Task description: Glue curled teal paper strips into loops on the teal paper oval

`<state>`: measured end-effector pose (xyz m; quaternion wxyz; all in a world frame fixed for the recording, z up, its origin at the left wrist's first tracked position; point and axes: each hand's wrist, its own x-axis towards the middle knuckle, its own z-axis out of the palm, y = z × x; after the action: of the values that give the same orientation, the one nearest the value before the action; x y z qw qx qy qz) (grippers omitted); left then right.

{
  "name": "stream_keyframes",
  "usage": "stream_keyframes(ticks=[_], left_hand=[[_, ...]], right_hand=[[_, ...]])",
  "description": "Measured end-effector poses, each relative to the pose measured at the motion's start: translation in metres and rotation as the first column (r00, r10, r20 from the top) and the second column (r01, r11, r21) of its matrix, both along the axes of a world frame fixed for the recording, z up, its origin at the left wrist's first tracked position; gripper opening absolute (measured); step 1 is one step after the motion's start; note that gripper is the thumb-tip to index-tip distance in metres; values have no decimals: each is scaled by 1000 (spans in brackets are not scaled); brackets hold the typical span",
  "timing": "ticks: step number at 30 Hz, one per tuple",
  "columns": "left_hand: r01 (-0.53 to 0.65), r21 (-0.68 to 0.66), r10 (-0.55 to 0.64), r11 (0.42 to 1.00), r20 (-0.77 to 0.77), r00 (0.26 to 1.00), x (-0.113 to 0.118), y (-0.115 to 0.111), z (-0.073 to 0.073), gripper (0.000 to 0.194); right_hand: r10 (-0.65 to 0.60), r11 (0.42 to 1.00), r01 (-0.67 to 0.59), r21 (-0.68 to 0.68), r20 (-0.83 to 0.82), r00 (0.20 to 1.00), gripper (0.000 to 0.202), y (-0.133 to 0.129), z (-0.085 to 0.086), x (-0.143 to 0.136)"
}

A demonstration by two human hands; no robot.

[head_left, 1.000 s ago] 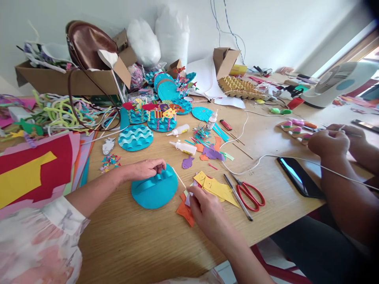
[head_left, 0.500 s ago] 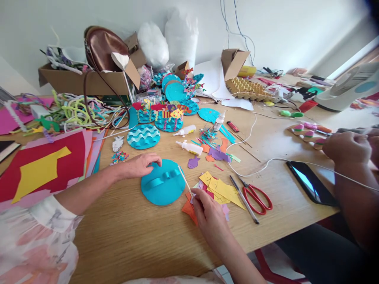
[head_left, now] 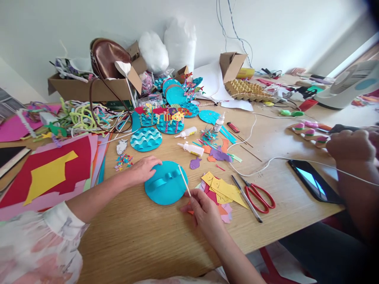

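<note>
A round blue disc [head_left: 166, 195] lies flat on the table, with a curled blue paper strip [head_left: 160, 181] standing in loops on it. My left hand [head_left: 145, 169] is at its upper left rim, fingers bent and closed on the edge. In my right hand [head_left: 204, 209], thumb and fingers pinch a thin white stick [head_left: 184, 178]; its upper tip is over the right side of the disc. Partly under that hand are orange and pink paper scraps [head_left: 226, 213], and beside them yellow paper pieces [head_left: 225, 189].
Red-handled scissors [head_left: 260, 197] and a pen [head_left: 246, 199] lie to the right, near a phone [head_left: 314, 181]. Glue bottles [head_left: 192, 149] and a wavy blue disc [head_left: 146, 139] are farther back. Coloured sheets [head_left: 74, 169] lie left. Another person's hand [head_left: 346, 146] is at far right.
My left hand has settled onto the disc's rim. My right hand has shifted slightly down with the white stick still pinched. The whole view has shifted slightly.
</note>
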<state>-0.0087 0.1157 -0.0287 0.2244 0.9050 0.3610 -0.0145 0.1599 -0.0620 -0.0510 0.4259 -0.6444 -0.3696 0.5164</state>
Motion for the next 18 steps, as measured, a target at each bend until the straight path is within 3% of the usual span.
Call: stream_keyframes(ticks=[4, 8, 14, 18], left_hand=[[-28, -29, 28, 999, -18, 999, -8, 3, -3, 33], [-48, -68, 45, 996, -52, 998, -25, -1, -3, 28], [-51, -148, 32, 988, -130, 991, -46, -23, 7, 17], [-56, -103, 43, 993, -122, 992, -49, -33, 11, 12]], right_hand=[[-13, 1000, 14, 18, -13, 1000, 20, 3, 1, 3], [16, 998, -28, 61, 194, 981, 17, 20, 2, 12], [31, 989, -98, 114, 481, 876, 13, 72, 10, 25], [81, 985, -149, 84, 539, 838, 13, 69, 12, 23]])
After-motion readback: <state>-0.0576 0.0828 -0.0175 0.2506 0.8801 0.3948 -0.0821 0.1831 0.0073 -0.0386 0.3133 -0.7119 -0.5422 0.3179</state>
